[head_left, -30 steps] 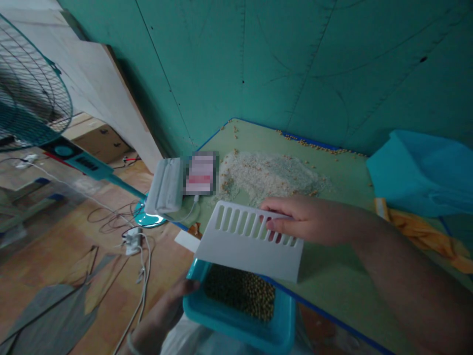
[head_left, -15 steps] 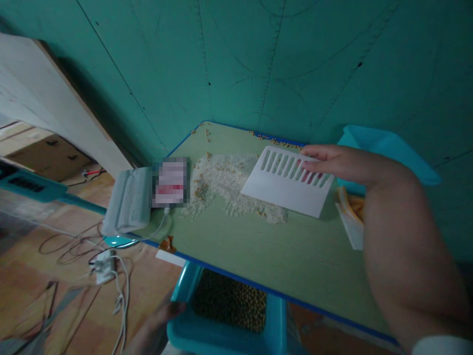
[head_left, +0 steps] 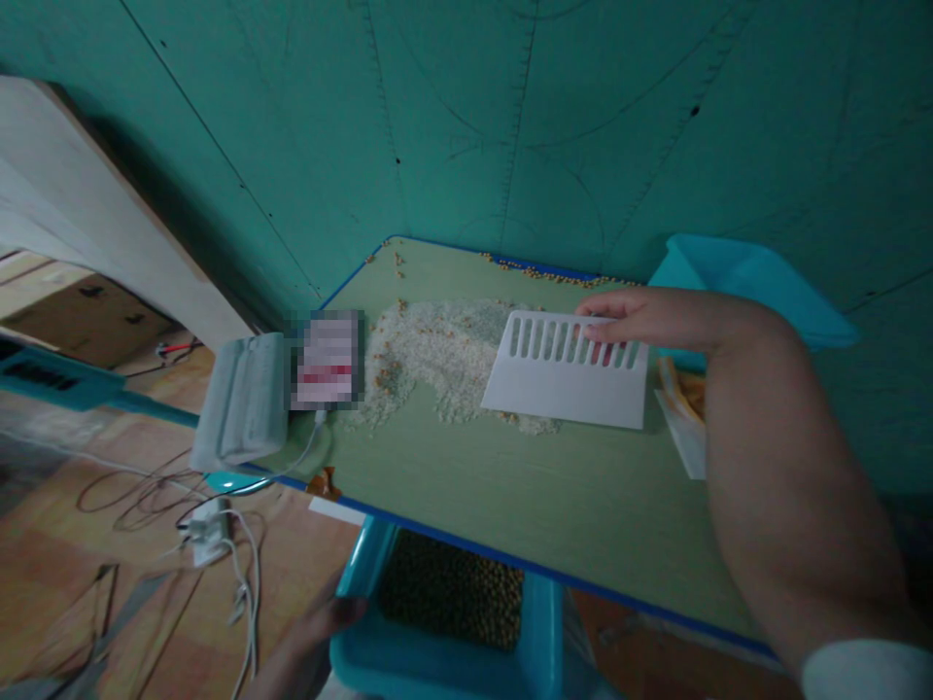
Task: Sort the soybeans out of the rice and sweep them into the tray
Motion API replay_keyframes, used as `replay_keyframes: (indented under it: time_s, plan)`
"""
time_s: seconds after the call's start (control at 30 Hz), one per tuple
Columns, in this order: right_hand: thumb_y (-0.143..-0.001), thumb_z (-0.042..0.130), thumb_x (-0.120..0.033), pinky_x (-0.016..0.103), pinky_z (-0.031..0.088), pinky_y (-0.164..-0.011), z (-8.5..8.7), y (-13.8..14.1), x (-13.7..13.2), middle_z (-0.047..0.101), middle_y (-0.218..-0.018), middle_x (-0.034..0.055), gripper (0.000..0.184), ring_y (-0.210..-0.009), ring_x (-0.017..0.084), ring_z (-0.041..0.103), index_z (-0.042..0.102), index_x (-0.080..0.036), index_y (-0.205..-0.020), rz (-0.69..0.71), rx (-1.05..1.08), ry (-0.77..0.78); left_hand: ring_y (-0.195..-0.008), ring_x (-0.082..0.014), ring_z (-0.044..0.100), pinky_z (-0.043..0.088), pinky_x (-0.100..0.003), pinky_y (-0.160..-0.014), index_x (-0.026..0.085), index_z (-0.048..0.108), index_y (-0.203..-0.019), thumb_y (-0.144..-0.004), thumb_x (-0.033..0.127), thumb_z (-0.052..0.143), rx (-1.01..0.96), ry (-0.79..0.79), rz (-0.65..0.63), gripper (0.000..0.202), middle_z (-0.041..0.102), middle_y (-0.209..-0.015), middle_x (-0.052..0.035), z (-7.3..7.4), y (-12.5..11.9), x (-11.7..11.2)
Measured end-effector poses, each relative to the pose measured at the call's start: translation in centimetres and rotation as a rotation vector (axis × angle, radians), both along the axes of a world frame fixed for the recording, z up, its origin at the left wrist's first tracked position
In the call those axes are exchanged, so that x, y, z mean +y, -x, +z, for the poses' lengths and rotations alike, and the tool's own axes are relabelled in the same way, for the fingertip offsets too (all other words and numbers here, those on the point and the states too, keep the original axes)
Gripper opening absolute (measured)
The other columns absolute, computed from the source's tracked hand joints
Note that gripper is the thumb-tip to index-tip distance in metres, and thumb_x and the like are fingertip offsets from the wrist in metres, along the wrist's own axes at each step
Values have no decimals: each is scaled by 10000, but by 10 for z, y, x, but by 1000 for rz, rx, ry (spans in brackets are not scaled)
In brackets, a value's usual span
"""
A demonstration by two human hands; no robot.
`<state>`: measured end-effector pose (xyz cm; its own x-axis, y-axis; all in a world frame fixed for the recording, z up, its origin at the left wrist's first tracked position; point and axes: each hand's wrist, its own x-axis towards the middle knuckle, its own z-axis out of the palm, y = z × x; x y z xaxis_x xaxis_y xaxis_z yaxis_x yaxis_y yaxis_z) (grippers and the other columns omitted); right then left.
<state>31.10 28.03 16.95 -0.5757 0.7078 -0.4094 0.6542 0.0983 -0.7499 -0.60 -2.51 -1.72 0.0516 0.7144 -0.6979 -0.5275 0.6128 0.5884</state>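
Note:
My right hand (head_left: 619, 316) grips a white slotted plastic scraper (head_left: 565, 394) by its slotted upper edge, with fingers partly behind the slots. The scraper is tilted over the right part of a spread pile of white rice grains (head_left: 444, 355) on the table (head_left: 510, 486). A few yellow beans (head_left: 383, 374) are mixed into the pile's left side. Below the table's front edge, my left hand (head_left: 335, 617) closes on the left rim of a blue tub (head_left: 437, 656) holding many beans (head_left: 466, 593).
More beans (head_left: 539, 275) lie along the table's back edge against the green wall. A blue bin (head_left: 758, 282) and a white-and-orange packet (head_left: 685, 418) are at the right. To the left sit a blurred-out phone-like device (head_left: 326, 360), a pale box (head_left: 244, 399) and a power strip (head_left: 208, 530) with cables.
The scraper in my right hand has turned so that its lower edge lies more level, and its top has dropped slightly. My left hand stays on the tub. The view has shifted a little.

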Motion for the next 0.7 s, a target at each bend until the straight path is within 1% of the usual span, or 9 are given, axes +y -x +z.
replay_keyframes:
  time_s: [0.07,0.13,0.27,0.33,0.4,0.5,0.57,0.63,0.7]
  plan:
    - [-769,575,-287,265,445,-481,5,2,-4,644,-648,4,79,-559,158,605,604,-215,-756,-61,34,-22,-1151,-372,516,467,-430,-919,252,700,-1015,-601,332,711,-17,-9,-4,422,747,-1031,-14,2,-2,2]
    - [-786,562,-238,271,445,-511,15,2,-11,654,-678,3,56,-567,145,605,609,-208,-776,-189,117,-83,-1172,-362,499,445,-419,-950,264,703,-1010,-607,332,710,-11,-8,-1,409,741,-1049,0,3,-3,2]
    - [-839,492,-160,272,412,-551,43,-4,-34,642,-653,-17,131,-542,87,572,618,-195,-828,-488,348,-268,-1213,-335,463,370,-400,-1022,285,714,-978,-635,304,688,-47,-44,-14,344,729,-1077,33,5,-7,5]
    - [-840,480,-139,275,401,-561,54,-6,-48,624,-611,-41,164,-529,66,553,622,-214,-806,-593,457,-343,-1218,-315,463,308,-384,-1060,275,713,-984,-666,275,663,-76,-75,-46,322,736,-1061,29,6,-10,7]
    - [-822,487,-122,271,391,-551,59,-5,-61,612,-587,-60,182,-511,53,540,623,-230,-766,-657,537,-381,-1226,-300,456,256,-381,-1083,260,705,-1003,-691,247,636,-93,-99,-74,319,746,-1037,18,6,-13,9]
    - [-782,539,-148,249,374,-495,47,-1,-68,615,-581,-47,112,-478,63,535,623,-216,-751,-623,480,-376,-1269,-286,399,203,-388,-1101,249,687,-1038,-702,226,617,-93,-113,-92,344,740,-1053,13,5,-14,10]
    - [-754,585,-199,240,368,-451,29,-1,-65,610,-569,-20,30,-461,92,534,616,-200,-755,-569,331,-347,-1273,-292,391,196,-394,-1103,253,692,-1026,-689,241,634,-82,-93,-104,342,742,-1047,15,3,-12,9]
    - [-749,591,-253,241,371,-421,10,-5,-61,595,-555,-11,53,-447,114,524,598,-201,-756,-573,205,-300,-1256,-303,414,217,-396,-1096,260,715,-971,-669,275,657,-73,-72,-99,308,758,-999,15,1,-9,8]
    - [-756,575,-280,238,377,-416,-7,-12,-59,581,-550,-13,76,-453,122,528,580,-204,-761,-573,165,-247,-1218,-334,455,276,-415,-1070,251,735,-911,-630,303,688,-60,-45,-75,290,774,-941,1,-1,-6,8]
